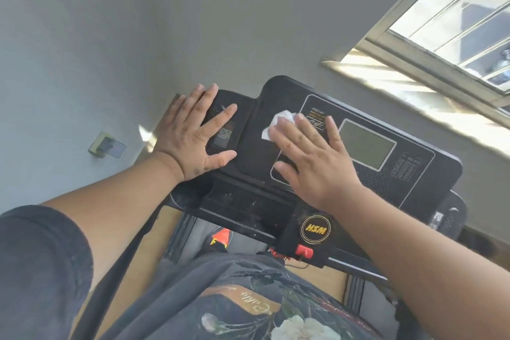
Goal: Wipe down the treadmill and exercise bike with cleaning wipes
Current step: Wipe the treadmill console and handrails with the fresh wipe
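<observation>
The person stands on the treadmill, both arms stretched over its black console. The right hand lies flat on the console with its fingers straight and spread, pressing a crumpled white cleaning wipe against the panel just left of the grey display screen; the wipe shows past the fingertips, the rest hidden under the palm. The left hand rests open on the console's left wing, fingers released and splayed, grasping nothing, its thumb pointing toward the right hand. Below the right wrist sits a round gold "HSM" badge (with a red safety clip just under it). A window at upper right throws sunlight on its sill. A wall socket sits on the grey wall at left.
</observation>
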